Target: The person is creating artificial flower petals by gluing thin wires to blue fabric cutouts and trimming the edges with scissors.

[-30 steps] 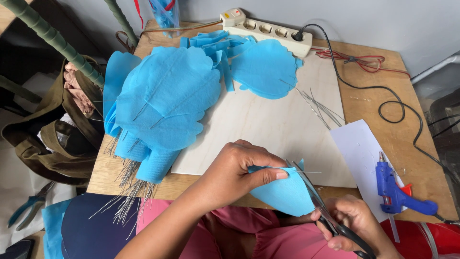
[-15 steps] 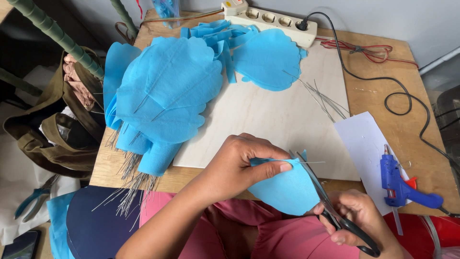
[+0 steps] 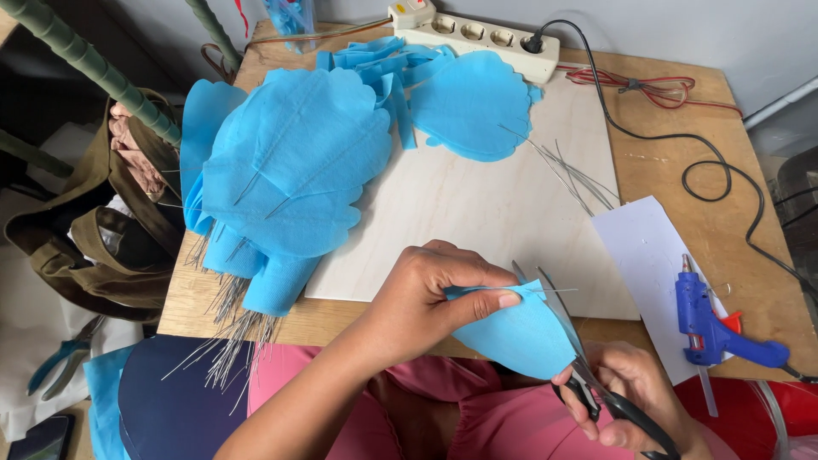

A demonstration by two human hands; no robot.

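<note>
My left hand pinches a blue fabric petal piece at its upper edge, just in front of the table's near edge. My right hand grips black-handled scissors, whose blades run up along the right edge of the petal. A thin wire lies across the top of the petal by my left thumb. A large pile of finished blue fabric petals with wire stems lies on the table's left side.
A pale plywood board covers the wooden table. More blue petals and strips lie at the back by a white power strip. Loose wires, white paper and a blue glue gun lie right. A bag hangs left.
The view has shifted slightly and the scissors' blades have moved along the petal's right edge. My left hand keeps its hold on the petal.
</note>
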